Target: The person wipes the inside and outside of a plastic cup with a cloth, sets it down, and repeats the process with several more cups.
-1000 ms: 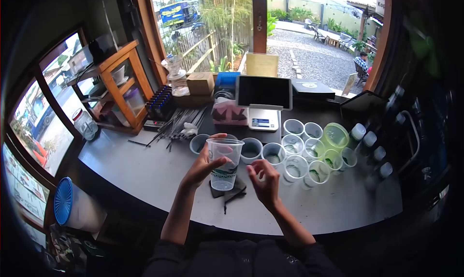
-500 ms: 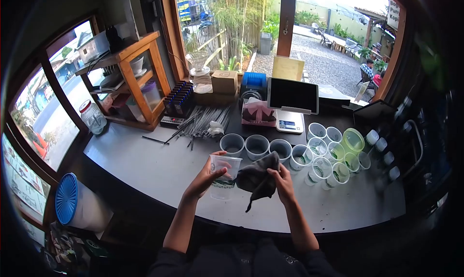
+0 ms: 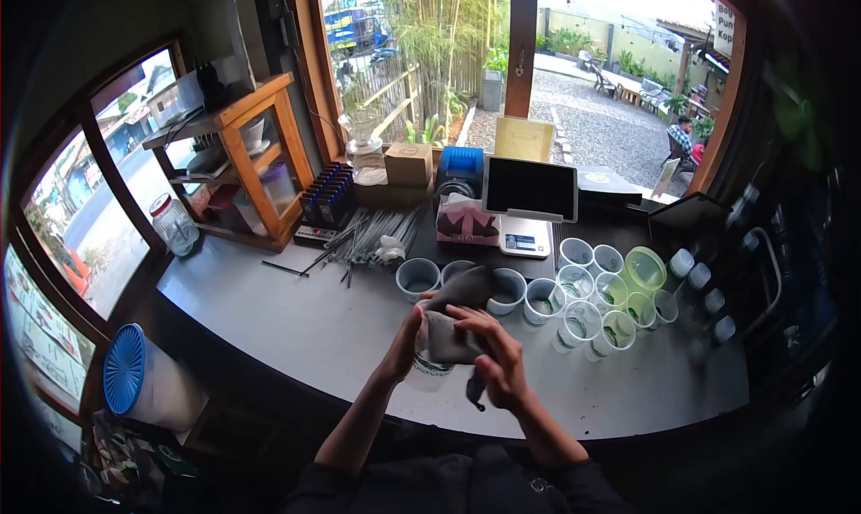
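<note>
A clear plastic cup (image 3: 429,377) with a green printed band is upright in my left hand (image 3: 401,352), whose fingers wrap round its far side. My right hand (image 3: 500,361) presses a dark grey cloth (image 3: 451,342) against the cup's upper part. Cloth covers the cup's mouth, and one loose corner dangles below my right hand. Just beyond my hands stands a row of open cups (image 3: 418,279), partly hidden by the cloth. Several more clear cups (image 3: 579,324) with green print stand to the right.
Thin straws (image 3: 363,243) lie in a pile at the back left. A tissue box (image 3: 466,221), a tablet (image 3: 529,189) and a white scale (image 3: 525,238) stand along the back. A wooden cabinet (image 3: 260,160) is at the left, and a blue-lidded tub (image 3: 134,370) stands beside the counter (image 3: 296,335).
My right hand has brought the cloth leftward onto the cup, and it now covers the cup's top. My left hand has shifted slightly right with the cup. The view has moved a little.
</note>
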A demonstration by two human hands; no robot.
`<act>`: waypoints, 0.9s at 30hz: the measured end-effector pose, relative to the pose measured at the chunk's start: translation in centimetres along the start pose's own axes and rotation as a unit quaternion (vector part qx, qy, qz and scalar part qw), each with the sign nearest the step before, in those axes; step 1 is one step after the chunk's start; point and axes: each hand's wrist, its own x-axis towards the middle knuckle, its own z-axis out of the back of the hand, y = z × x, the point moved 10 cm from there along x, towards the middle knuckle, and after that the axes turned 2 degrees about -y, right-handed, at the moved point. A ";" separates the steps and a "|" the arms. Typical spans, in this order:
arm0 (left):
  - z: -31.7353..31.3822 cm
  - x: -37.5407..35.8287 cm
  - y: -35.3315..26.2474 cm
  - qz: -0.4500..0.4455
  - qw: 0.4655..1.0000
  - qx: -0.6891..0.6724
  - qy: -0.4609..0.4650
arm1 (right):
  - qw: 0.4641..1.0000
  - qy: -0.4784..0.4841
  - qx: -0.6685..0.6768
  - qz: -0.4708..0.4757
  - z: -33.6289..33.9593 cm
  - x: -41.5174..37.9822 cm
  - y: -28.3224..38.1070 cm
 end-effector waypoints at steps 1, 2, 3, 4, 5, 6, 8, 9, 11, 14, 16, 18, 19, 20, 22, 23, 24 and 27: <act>0.1 0.0 0.2 -0.013 0.999 -0.001 -0.035 | 0.998 0.002 -0.043 0.052 -0.6 -0.1 0.7; -0.7 0.0 0.1 -0.024 1.000 0.012 -0.005 | 0.999 -0.034 -0.014 0.026 0.1 -0.8 -0.6; -1.6 0.0 0.1 -0.035 0.999 0.024 0.024 | 0.989 -0.046 0.070 -0.122 0.5 -1.9 -3.6; -2.4 -0.2 0.2 -0.045 0.997 0.035 0.051 | 0.991 -0.006 0.047 -0.126 0.5 -1.5 -3.7; -3.2 -0.5 0.4 -0.054 0.994 0.046 0.078 | 0.990 0.035 0.025 -0.131 0.6 -0.6 -3.8; -3.5 -0.8 0.8 -0.001 0.998 0.066 0.013 | 0.997 0.069 -0.035 -0.017 0.8 0.1 -2.8; -5.3 -0.1 0.7 0.001 0.997 0.040 0.062 | 0.995 0.079 -0.055 0.023 1.4 0.2 -2.2; -6.3 0.2 0.7 0.002 0.996 0.027 0.088 | 0.992 0.098 -0.082 0.010 1.6 0.0 -2.2; -7.3 0.3 0.8 -0.001 0.998 0.022 0.064 | 0.996 0.048 -0.071 -0.012 3.1 -0.3 -2.6; -7.8 0.3 1.3 -0.014 1.000 0.015 0.004 | 0.997 -0.034 -0.059 -0.040 4.7 -1.4 -3.4; -8.5 0.2 1.1 -0.025 0.999 0.025 -0.008 | 0.993 -0.082 -0.057 -0.068 6.0 -2.5 -4.3; -8.7 0.2 1.3 -0.038 0.999 0.024 -0.025 | 0.983 -0.161 -0.033 -0.084 6.9 -3.2 -4.1; -8.6 0.2 1.7 -0.031 0.999 0.019 -0.021 | 0.975 -0.201 -0.020 -0.091 7.3 -3.7 -4.0; -8.5 0.3 1.9 -0.025 0.999 0.014 -0.017 | 0.975 -0.206 -0.055 -0.069 7.3 -4.0 -3.4; -8.4 0.4 2.4 -0.003 1.000 -0.021 0.002 | 0.950 -0.284 0.033 -0.126 7.4 -5.2 -4.4; -8.4 0.5 2.7 0.012 0.999 -0.051 0.016 | 0.932 -0.320 0.077 -0.153 7.4 -5.8 -5.1; -8.4 0.7 2.9 0.025 0.996 -0.081 0.029 | 0.910 -0.331 0.196 -0.154 7.3 -5.7 -6.1; -8.6 1.1 3.2 0.080 0.974 -0.200 0.068 | 0.879 -0.311 0.326 -0.157 6.1 -3.7 -5.8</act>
